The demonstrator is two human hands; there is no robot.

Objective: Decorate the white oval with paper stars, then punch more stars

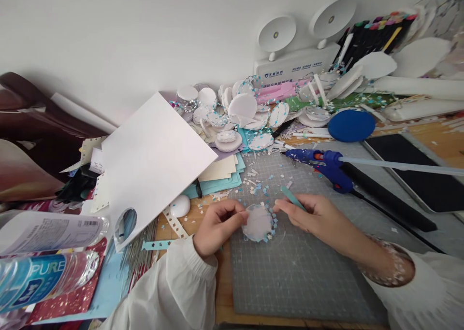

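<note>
My left hand (pixel 222 226) pinches the left edge of a white disc (pixel 258 222), whose right and lower rim carries small blue and white stars. The disc is over the grey cutting mat (pixel 297 281). At its right side, the fingertips of my right hand (pixel 302 211) are close to the starred rim, and that hand holds a teal strip (pixel 292 197) that sticks up between its fingers. Whether the right fingertips touch the rim or hold a tiny star is too small to tell. Loose blue and white stars (pixel 259 190) lie on the mat behind the disc.
Behind the mat are piled white discs (pixel 242 107). A blue glue gun (pixel 331 168) with its cable, a blue round lid (pixel 351 125) and a dark tablet (pixel 416 168) lie to the right. At left are a white board (pixel 155 161) and a plastic bottle (pixel 47 277).
</note>
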